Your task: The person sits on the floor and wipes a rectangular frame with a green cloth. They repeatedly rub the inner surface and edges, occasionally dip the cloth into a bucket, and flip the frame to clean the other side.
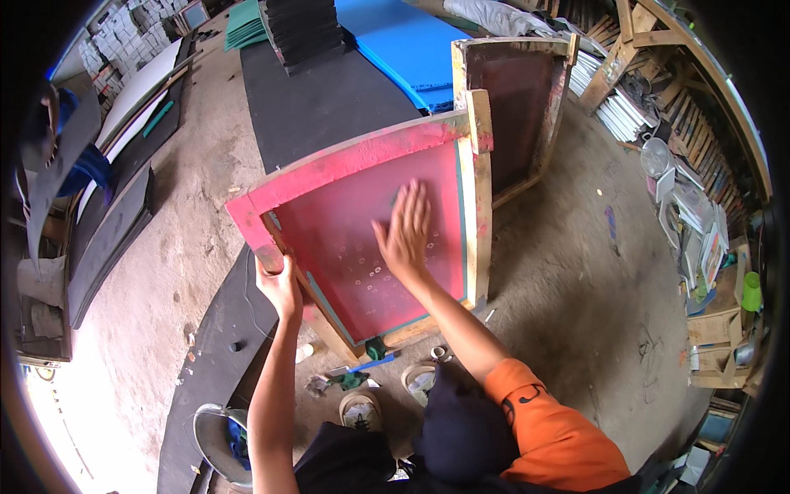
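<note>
red-stained mesh fills the wooden screen frame (362, 177), which stands tilted on the dirt floor (568, 272) ahead of the person, its long side running up and away. the left hand (280, 288) is clamped on the frame's lower left edge, while the right hand (405, 232) lies flat and spread on the mesh, seemingly pressing, nearer the middle.

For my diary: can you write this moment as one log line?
left hand: grips corner of red-stained wooden screen frame | right hand: flat on its red mesh | frame: tilted
</note>
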Demonstrator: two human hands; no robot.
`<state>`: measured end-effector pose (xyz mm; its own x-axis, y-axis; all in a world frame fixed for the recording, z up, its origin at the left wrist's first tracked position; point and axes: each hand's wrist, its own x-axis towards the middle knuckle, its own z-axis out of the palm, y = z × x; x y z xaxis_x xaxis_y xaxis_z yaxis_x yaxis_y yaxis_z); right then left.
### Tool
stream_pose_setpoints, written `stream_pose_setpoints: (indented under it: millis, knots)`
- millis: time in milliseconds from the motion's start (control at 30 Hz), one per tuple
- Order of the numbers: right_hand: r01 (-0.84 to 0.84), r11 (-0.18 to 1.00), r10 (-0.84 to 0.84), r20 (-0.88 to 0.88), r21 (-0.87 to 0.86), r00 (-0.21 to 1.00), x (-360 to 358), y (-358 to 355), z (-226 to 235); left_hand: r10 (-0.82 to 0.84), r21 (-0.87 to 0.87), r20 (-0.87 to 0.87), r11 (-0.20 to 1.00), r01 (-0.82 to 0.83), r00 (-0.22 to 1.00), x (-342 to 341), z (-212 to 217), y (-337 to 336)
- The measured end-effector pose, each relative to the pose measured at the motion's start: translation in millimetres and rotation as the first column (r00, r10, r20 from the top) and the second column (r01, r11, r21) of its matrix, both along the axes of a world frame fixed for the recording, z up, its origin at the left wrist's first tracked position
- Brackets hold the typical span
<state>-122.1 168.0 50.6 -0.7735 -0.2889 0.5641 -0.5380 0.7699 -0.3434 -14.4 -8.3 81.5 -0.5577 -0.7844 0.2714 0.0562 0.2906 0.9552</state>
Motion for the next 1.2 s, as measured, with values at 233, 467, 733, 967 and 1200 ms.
stream_pose_setpoints:
  millis: [233,467,733,967,1200]
  knots:
    - [0.105,0.991,-0.084,0.224,-0.084,0.971,82,59,-124,-0.025,0.012,0.038,1.0,0.024,0.999,-1,-2,-1]
    - [0.078,0.991,-0.077,0.019,-0.111,0.997,-17,-14,23,0.003,-0.032,0.036,0.999,-0.001,0.999,-1,0,-4]
    - [0.149,0.988,-0.135,0.256,-0.035,0.957,70,64,-118,0.01,-0.019,0.071,1.0,-0.009,0.997,-6,-2,-1]
    - [0.136,0.983,-0.119,0.135,-0.123,0.984,17,12,-31,0.022,-0.043,0.106,0.999,-0.017,0.994,-1,3,0]
    - [0.076,0.997,-0.074,0.122,-0.011,0.99,21,9,-40,0.004,-0.012,0.043,1.0,-0.003,0.999,-1,-6,-7]
